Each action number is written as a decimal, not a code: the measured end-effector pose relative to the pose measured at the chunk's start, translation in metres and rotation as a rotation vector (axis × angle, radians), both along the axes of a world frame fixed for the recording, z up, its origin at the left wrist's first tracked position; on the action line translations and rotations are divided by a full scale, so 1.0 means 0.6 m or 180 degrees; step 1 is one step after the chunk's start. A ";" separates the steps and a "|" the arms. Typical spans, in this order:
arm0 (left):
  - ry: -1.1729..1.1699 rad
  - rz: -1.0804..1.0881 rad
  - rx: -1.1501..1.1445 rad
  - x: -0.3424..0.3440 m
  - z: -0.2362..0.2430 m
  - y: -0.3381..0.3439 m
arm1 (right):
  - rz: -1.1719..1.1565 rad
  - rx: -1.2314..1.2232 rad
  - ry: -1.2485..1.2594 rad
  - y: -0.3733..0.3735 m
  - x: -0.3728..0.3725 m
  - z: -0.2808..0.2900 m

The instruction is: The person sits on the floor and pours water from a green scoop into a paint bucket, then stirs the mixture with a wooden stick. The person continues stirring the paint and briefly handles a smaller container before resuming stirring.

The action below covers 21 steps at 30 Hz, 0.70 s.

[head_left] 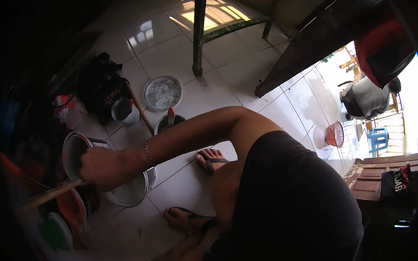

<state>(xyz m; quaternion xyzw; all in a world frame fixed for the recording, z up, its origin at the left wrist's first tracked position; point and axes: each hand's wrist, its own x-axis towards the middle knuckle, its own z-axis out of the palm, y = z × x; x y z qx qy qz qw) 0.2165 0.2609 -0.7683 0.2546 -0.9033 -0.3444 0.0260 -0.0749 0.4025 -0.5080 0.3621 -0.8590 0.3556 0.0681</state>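
Note:
My right hand (104,168) is closed in a fist on a wooden stick (55,193) that runs toward the lower left. It is over a large pail (69,148) and beside a pale round container (145,188). An orange container (68,204) and a green one (49,230) are below it. Beyond my forearm are a pot (160,125) with a pink-handled tool, a white jug (120,109), a round metal tray (150,89) and a long brown pole (138,105). My left hand is not in view.
A dark pile of bags (93,87) lies at the left. A narrow table leg (198,47) and a wooden door (294,55) stand on the tiled floor. Through the doorway are a red basket (334,134), a blue stool (377,136) and a grey item (371,97). My sandalled feet are below my arm.

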 end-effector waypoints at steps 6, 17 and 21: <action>-0.0065 -0.0062 0.0013 -0.005 0.013 0.008 | 0.0093 -0.0305 -0.0282 -0.006 0.009 -0.016; 0.0429 -0.0419 -0.0164 -0.012 -0.016 -0.016 | 0.0077 -0.0061 0.0134 0.024 -0.024 0.012; 0.0296 -0.0360 -0.0181 -0.005 -0.026 -0.016 | 0.0312 -0.0280 -0.0602 0.001 -0.013 -0.007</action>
